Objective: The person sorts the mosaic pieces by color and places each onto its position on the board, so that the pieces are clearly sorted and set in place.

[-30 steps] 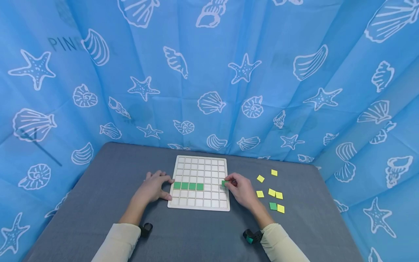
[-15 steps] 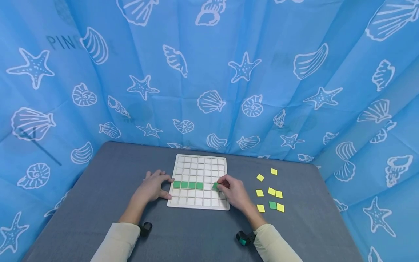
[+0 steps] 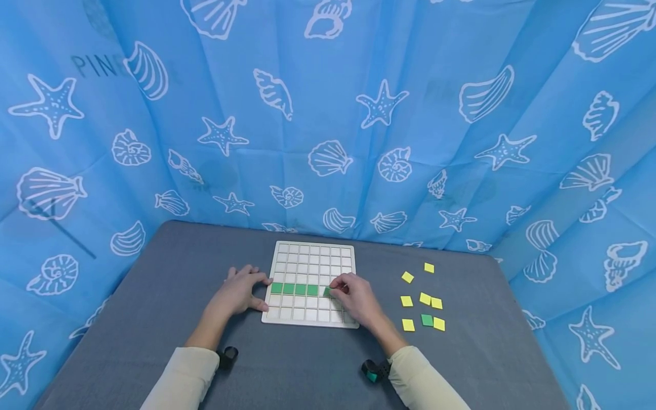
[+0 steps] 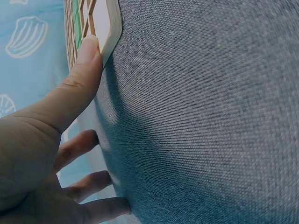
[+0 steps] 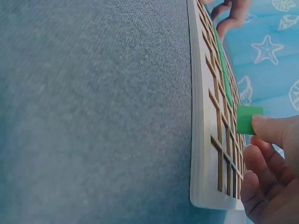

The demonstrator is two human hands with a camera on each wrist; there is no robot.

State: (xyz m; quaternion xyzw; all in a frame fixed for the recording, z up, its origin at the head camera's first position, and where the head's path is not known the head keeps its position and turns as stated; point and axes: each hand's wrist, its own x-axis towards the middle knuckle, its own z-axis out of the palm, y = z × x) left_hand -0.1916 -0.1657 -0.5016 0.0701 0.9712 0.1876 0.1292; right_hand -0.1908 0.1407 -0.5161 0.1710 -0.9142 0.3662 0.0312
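Note:
A white gridded board [image 3: 310, 317] lies on the grey table, with several green square tiles [image 3: 288, 289] side by side in one row from its left edge. My left hand [image 3: 237, 293] rests at the board's left side, fingers spread; in the left wrist view its thumb [image 4: 86, 60] touches the board's corner. Between thumb and fingers, my right hand [image 3: 357, 297] pinches another green tile [image 5: 244, 120]. This tile is over the same row, just right of the placed ones, tilted and apart from the board as seen in the right wrist view.
Right of the board lie several loose yellow tiles [image 3: 407, 325] and one green tile [image 3: 427, 320] on the grey cloth [image 3: 287, 370]. A blue curtain [image 3: 328, 102] with white shells and starfish hangs behind the table. Black bands [image 3: 228, 357] are on both wrists.
My right hand has moved left across the board with the green tile, from its right edge to beside the row of green tiles. The left hand has stayed in place.

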